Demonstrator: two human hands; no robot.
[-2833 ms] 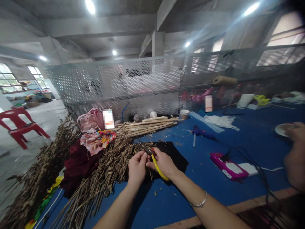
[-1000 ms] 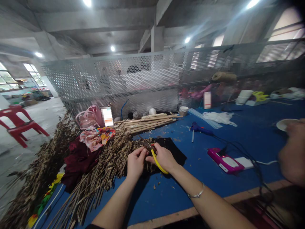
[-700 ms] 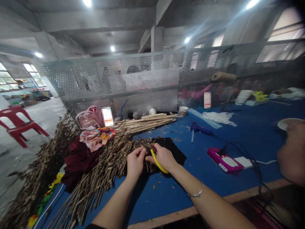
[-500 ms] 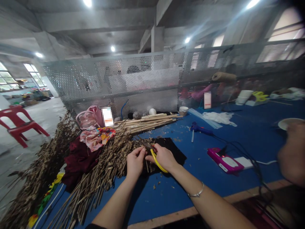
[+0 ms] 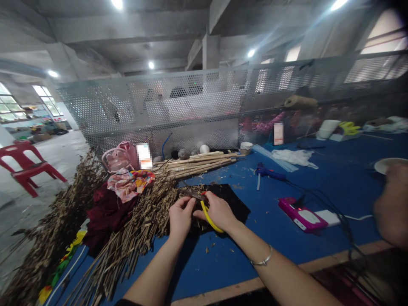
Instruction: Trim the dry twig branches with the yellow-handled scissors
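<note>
My right hand [image 5: 218, 211] is closed around yellow-handled shears [image 5: 207, 216], whose dark blades point away to the left. Close beside it, my left hand [image 5: 181, 216] is closed in a pinch near the blades; whatever lies between its fingertips is too small or hidden to make out. A heap of dried plant stems [image 5: 148, 212] spreads to the left of my hands, with its leafy ends just past my left fingers. Under and behind my hands lies a black cloth or sheet [image 5: 234, 204] with plant bits around it.
Thin wooden sticks [image 5: 204, 165] lie at the back, near a white ball [image 5: 204, 148]. To the right are a blue glue gun [image 5: 270, 172], a magenta device [image 5: 301, 214] with cables, and another person's blurred hand [image 5: 393, 208]. A perforated metal screen [image 5: 191, 110] borders the blue table.
The shears' blades were spread apart and now look closer together. Their handle has drawn in slightly with my right hand. My left hand has barely moved.
</note>
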